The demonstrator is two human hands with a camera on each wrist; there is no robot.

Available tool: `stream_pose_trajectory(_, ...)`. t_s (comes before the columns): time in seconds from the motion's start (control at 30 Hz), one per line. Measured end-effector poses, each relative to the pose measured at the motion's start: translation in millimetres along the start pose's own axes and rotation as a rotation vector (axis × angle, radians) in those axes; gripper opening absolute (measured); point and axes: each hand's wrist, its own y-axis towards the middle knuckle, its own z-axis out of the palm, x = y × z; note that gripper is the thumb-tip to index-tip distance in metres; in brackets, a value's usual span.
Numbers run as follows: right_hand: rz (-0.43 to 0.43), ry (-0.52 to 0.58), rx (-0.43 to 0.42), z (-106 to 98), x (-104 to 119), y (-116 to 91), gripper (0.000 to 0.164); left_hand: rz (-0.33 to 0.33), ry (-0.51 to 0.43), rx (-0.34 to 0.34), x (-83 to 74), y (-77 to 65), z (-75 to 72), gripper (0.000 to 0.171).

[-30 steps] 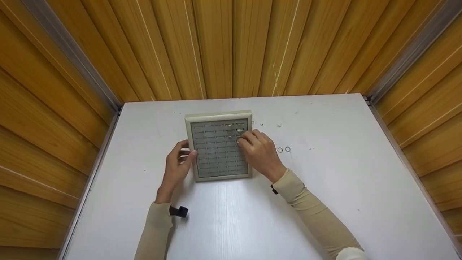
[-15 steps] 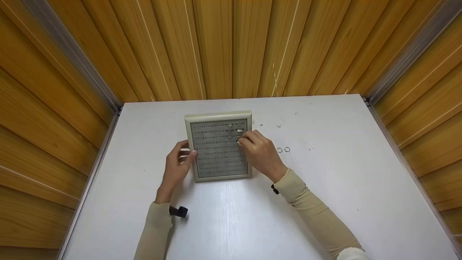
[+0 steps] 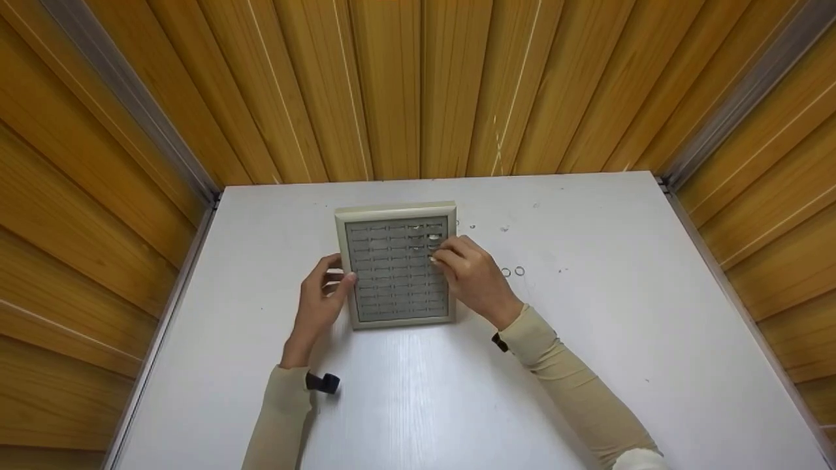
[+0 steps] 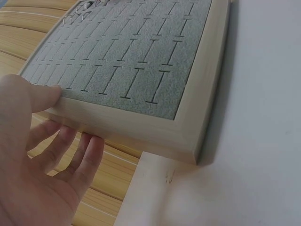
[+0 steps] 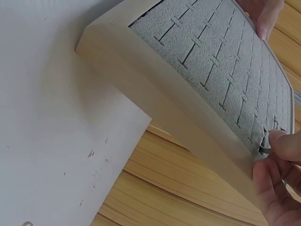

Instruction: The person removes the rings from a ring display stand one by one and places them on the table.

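A ring display tray (image 3: 403, 213) with a pale frame and grey slotted padding stands tilted on the white table. My left hand (image 3: 320, 294) holds its left side, the thumb on the front of the frame and the fingertips against the side and back. With thumb and fingers, my right hand (image 3: 480, 277) pinches a metal ring (image 5: 267, 150) at a slot near the tray's right edge. The ring is partly hidden by the thumb. Several rings (image 3: 434, 237) sit in the slots at the upper right, also visible as small loops (image 4: 70, 19) in the left wrist view.
Two loose rings (image 3: 520, 271) lie on the white table (image 3: 601, 326) to the right of my right hand. Small marks or bits (image 3: 504, 229) dot the surface behind them. Wood-patterned walls (image 3: 418, 91) close off the back and sides.
My right hand has shifted very slightly at the slot, keeping its pinch on the ring. The left hand and the tray stay in place.
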Motion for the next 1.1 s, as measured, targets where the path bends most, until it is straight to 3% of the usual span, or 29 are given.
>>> stream_pose_trajectory(1.1, -0.009, 0.125, -0.016, -10.8, -7.7, -5.2, 0.006, -0.05, -0.015, -0.013, -4.1, 1.6, 3.0, 0.039)
